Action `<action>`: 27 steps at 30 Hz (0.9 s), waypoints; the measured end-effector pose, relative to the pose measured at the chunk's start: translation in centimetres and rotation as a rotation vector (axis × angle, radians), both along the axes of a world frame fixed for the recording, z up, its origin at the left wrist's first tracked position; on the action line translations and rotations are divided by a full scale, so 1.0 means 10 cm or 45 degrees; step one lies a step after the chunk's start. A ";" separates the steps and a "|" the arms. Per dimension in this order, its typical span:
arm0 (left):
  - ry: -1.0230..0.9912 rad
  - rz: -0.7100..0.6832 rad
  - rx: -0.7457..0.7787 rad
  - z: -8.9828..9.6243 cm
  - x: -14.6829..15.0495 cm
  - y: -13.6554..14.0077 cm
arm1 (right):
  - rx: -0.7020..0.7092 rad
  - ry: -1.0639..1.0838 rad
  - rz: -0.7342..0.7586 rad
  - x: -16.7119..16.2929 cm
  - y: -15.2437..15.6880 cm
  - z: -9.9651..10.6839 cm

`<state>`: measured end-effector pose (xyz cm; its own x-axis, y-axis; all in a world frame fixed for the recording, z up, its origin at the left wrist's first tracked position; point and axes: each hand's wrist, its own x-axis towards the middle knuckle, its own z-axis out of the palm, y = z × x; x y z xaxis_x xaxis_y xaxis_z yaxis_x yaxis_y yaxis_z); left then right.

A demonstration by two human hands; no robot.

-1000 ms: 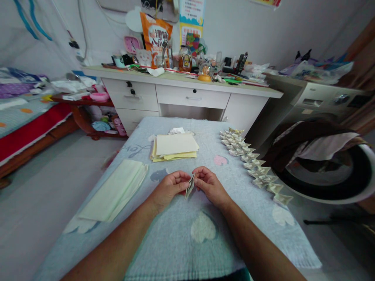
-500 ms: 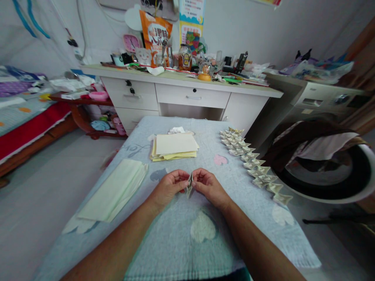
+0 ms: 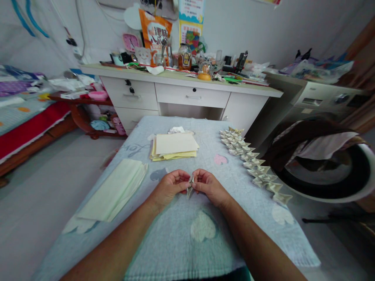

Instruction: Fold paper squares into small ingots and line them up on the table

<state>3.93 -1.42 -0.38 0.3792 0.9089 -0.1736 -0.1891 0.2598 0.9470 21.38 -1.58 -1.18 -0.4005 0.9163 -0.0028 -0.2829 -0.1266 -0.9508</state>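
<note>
A small piece of folded paper (image 3: 190,189) stands between my two hands above the middle of the cloth-covered table (image 3: 175,242). My left hand (image 3: 171,187) pinches its left side between thumb and fingers. From the other side, my right hand (image 3: 209,186) pinches it the same way. Beyond my hands lies a stack of cream and yellow paper sheets (image 3: 175,144). Long pale green sheets (image 3: 115,189) rest to the left. Along the right side runs a row of folded paper pieces (image 3: 250,158) with pointed ends, nested into each other.
A crumpled white tissue (image 3: 176,130) lies behind the paper stack. Past the table stands a white desk (image 3: 191,95) crowded with jars and a snack bag (image 3: 155,37). On the right is a washing machine (image 3: 322,97), its round door (image 3: 367,175) standing out near the table.
Both hands stay in nearly the same place. The folded paper between them has shifted very slightly in angle, and the fingers have moved a little.
</note>
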 end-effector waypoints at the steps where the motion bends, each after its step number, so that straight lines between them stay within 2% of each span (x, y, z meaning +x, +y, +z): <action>1: -0.005 -0.008 0.001 -0.01 0.00 0.00 | -0.005 0.002 0.002 0.00 0.00 0.00; 9: -0.074 -0.019 -0.074 -0.01 0.00 -0.01 | -0.027 0.015 0.010 0.01 0.00 -0.03; 14: -0.088 -0.090 -0.128 0.01 -0.01 -0.01 | -0.043 0.020 0.016 0.01 0.00 -0.04; 23: -0.087 -0.024 -0.134 0.03 0.01 -0.01 | -0.046 0.038 0.042 0.00 0.00 0.00; 27: -0.080 -0.063 -0.164 0.04 0.00 0.00 | -0.060 0.031 0.039 0.00 -0.01 -0.01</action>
